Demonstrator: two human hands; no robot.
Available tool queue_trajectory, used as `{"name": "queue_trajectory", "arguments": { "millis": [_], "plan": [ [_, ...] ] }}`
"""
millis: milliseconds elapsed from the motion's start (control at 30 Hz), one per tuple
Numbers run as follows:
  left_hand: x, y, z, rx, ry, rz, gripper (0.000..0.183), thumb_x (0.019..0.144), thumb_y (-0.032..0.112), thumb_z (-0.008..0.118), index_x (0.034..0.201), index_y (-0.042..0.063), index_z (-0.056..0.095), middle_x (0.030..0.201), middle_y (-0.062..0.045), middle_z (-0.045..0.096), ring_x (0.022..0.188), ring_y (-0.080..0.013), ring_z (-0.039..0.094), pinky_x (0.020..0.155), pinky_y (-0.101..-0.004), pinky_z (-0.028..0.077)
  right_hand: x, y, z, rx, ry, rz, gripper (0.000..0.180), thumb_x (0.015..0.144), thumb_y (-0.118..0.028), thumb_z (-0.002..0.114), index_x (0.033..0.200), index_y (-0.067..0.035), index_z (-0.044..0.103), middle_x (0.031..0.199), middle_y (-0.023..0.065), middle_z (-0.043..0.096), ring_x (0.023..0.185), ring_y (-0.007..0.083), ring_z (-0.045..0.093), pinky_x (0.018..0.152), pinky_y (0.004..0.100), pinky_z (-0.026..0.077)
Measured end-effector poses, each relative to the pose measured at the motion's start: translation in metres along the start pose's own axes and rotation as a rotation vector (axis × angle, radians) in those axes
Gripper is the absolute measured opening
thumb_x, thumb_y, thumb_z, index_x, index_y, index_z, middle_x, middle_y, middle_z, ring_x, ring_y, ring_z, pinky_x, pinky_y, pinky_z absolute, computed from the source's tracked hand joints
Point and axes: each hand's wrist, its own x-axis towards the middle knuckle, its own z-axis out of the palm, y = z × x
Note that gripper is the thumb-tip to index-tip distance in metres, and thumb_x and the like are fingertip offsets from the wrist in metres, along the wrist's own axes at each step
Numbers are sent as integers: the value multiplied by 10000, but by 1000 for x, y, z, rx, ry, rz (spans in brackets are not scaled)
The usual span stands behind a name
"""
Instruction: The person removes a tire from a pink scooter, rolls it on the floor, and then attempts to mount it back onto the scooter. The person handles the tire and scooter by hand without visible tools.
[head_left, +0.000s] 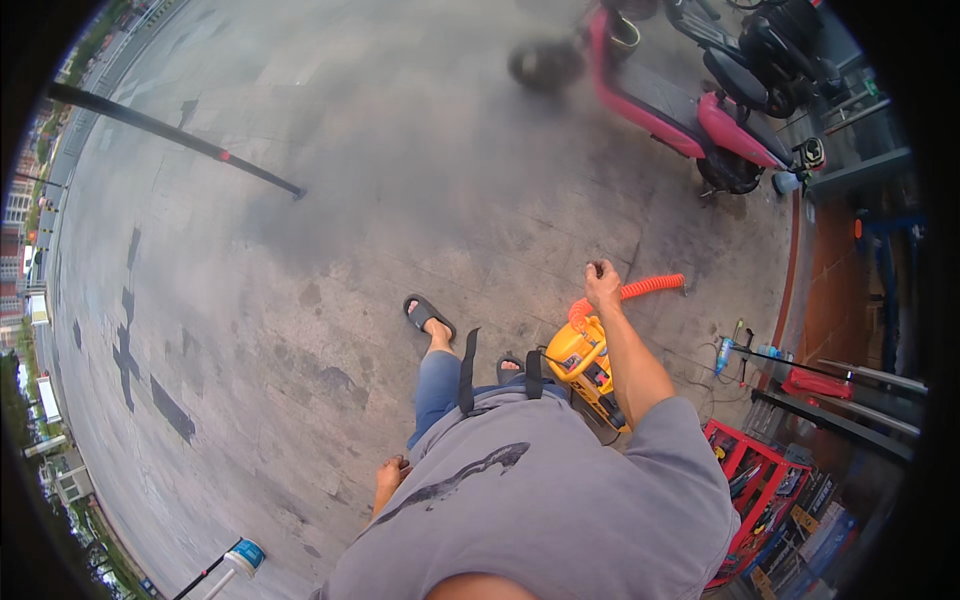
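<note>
My right hand (602, 283) is stretched out in front of me with its fingers curled. Something dark shows at the fingertips, too small to make out. Below that arm stands a yellow portable machine, apparently an air compressor (576, 351), with a carry handle; the forearm covers part of it. An orange coiled air hose (651, 285) runs from its top and passes behind my right hand; whether they touch is unclear. My left hand (391, 474) hangs low at my left side, fingers bent, partly hidden by the grey shirt.
A pink electric scooter (652, 120) stands ahead to the right, with dark scooters behind it. At right are a red tool rack (757, 480) and tools (726, 352) on the paving. A black pole (180, 139) rises at left; a bucket (246, 555) sits lower left.
</note>
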Motion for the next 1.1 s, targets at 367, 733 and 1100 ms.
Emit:
{"name": "queue_trajectory", "arguments": {
  "millis": [367,733,1100],
  "plan": [
    [207,432,-75,330,1,99,250,855,165,569,1059,28,617,886,-118,650,622,-211,616,449,-275,462,-7,-148,151,161,73,15,210,877,-148,601,1035,-15,636,946,122,655,797,206,651,724,321,523],
    [185,877,239,369,-385,784,288,867,184,613,1081,-2,665,861,-47,662,693,-102,577,611,-236,466,142,-98,141,62,296,457,257,879,-221,602,1024,-12,644,903,148,693,843,259,671,774,356,516],
    [206,961,341,1438,-500,465,262,770,162,695,998,36,723,947,-101,724,892,-160,666,819,-292,517,399,-179,162,229,-217,574,203,845,-143,632,1011,-26,638,883,65,673,818,144,618,730,291,495]
  ]
}}
